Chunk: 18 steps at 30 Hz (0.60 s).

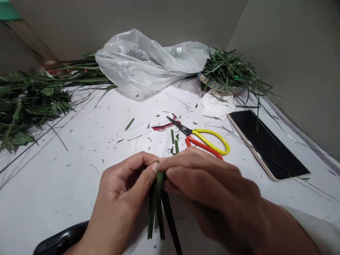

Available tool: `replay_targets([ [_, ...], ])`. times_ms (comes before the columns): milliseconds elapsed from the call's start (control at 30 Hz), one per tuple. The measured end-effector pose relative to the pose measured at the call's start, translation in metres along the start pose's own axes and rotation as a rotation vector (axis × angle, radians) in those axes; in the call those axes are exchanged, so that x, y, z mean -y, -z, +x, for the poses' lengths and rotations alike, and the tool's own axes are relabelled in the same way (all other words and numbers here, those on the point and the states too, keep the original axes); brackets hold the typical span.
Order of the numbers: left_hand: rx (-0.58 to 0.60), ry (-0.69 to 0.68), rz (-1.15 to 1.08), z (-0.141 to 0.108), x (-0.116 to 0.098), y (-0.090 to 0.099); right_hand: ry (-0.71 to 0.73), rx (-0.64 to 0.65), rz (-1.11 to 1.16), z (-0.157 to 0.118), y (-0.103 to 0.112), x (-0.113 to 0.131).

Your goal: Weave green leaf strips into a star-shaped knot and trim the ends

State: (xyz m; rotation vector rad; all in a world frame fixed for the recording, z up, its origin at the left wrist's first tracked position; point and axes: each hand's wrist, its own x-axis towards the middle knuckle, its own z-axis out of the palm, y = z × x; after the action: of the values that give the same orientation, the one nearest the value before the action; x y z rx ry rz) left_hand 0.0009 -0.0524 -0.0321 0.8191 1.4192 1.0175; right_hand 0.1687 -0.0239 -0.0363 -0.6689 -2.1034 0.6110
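Observation:
Several dark green leaf strips (159, 209) hang down between my two hands, pinched together at their top. My left hand (124, 191) grips them from the left, thumb and index finger pressed at the upper end. From the right, my right hand (204, 187) closes on the same top, its fingertips touching those of the left. Just beyond the hands lie scissors (188, 131) with one yellow and one red handle, their blades pointing away to the left. Small cut green pieces (176, 146) and a red-edged scrap (162, 126) lie beside the blades.
A phone (268, 145) lies at right on the white table cover (53, 198). Behind are a clear plastic bag (148, 63) and a round holder (212, 84) heaped with cut leaves. Leafy bundles (29, 106) spread at left. A black object (62, 239) sits by my left wrist.

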Motion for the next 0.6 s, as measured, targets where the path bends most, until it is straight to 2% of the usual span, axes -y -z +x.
replay_targets([
  [67, 0.012, 0.005, 0.027, 0.0, 0.001, 0.001, 0.053, 0.069, -0.061, 0.001, 0.002, 0.0],
  [133, 0.018, 0.022, 0.053, -0.001, 0.002, 0.003, 0.199, 0.105, -0.098, 0.002, 0.002, -0.001],
  [167, 0.021, 0.027, 0.058, 0.0, 0.002, 0.004, 0.273, 0.12, -0.117, 0.002, 0.0, -0.002],
  [233, 0.016, 0.034, 0.056, 0.0, 0.003, 0.004, 0.329, 0.125, -0.158, 0.0, -0.009, -0.003],
  [400, 0.014, 0.025, 0.045, 0.003, 0.002, 0.002, 0.142, -0.197, -0.235, -0.004, -0.034, 0.003],
  [467, 0.02, 0.039, 0.019, 0.003, 0.001, 0.002, 0.099, -0.244, -0.229, -0.004, -0.038, 0.005],
  [600, 0.021, 0.064, -0.027, 0.003, 0.001, 0.002, 0.212, -0.203, -0.287, -0.005, -0.039, 0.005],
])
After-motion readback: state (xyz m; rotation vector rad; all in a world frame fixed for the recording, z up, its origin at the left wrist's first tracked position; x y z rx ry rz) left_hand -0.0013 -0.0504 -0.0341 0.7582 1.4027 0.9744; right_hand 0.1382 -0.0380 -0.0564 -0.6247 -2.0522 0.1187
